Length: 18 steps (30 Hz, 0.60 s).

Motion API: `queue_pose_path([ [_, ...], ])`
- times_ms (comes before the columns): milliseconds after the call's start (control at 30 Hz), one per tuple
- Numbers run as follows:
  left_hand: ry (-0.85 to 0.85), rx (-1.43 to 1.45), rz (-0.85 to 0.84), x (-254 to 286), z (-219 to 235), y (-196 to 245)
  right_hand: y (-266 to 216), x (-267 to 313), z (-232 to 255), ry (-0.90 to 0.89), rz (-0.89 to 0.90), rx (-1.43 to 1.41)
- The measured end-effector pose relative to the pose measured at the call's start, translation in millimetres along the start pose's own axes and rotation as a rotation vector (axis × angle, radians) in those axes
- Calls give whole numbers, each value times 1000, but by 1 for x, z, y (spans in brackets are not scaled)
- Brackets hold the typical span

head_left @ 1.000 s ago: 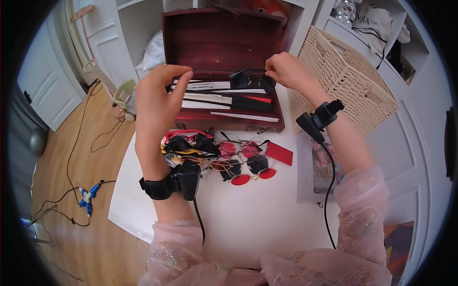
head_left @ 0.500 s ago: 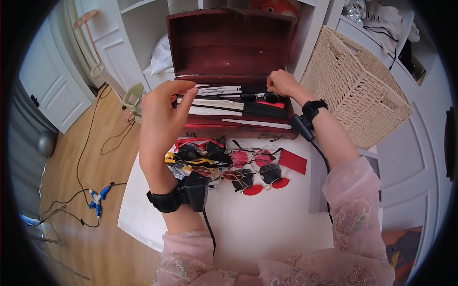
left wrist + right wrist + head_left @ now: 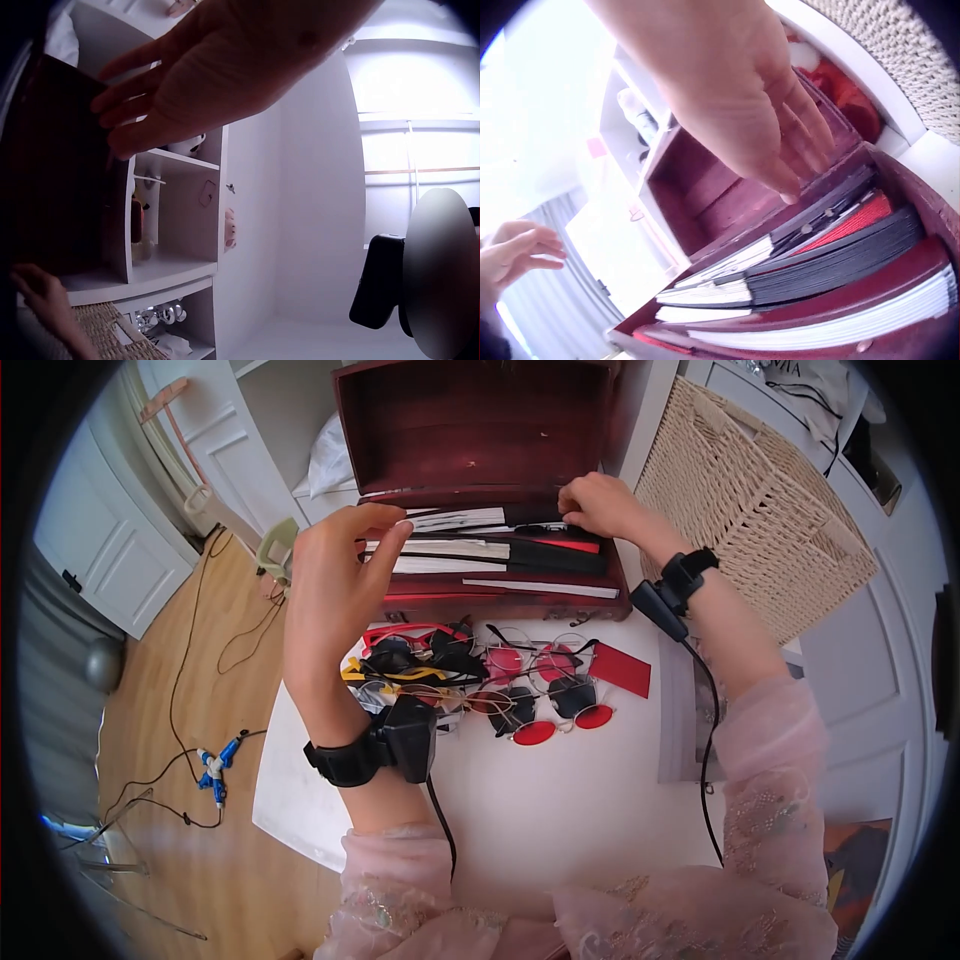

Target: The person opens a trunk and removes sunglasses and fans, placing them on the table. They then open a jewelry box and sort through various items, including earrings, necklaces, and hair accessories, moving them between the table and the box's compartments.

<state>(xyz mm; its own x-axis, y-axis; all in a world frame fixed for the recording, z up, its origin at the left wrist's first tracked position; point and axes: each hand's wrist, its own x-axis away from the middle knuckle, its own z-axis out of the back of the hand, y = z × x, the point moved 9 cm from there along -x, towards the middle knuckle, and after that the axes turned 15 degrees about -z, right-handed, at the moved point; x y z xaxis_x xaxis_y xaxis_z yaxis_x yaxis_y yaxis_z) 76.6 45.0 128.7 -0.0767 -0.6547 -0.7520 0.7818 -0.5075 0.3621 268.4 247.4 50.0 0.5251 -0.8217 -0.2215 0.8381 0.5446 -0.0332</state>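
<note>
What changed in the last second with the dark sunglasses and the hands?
The right hand lowered the dark sunglasses into the back slot of the red case, and they are now out of sight. Its fingers rest open at the dividers. The left hand stayed raised; the glasses pile is unchanged.

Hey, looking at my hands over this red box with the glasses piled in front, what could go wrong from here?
The open lid stands upright right behind both hands; a bump might tip it shut on the fingers of the right hand. The left hand hovers with its forearm over the pile of glasses, so lowering it could crush or scatter them. The glasses' arms look tangled, so lifting one may drag others.
</note>
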Motion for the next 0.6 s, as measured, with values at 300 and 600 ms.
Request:
queue_pose_path([
  [300,-220,-41,48,7,-25,-8,-84,85,23,-388,286,-189],
  [600,-312,-22,152,15,-32,-24,-110,121,-21,-325,358,79],
])
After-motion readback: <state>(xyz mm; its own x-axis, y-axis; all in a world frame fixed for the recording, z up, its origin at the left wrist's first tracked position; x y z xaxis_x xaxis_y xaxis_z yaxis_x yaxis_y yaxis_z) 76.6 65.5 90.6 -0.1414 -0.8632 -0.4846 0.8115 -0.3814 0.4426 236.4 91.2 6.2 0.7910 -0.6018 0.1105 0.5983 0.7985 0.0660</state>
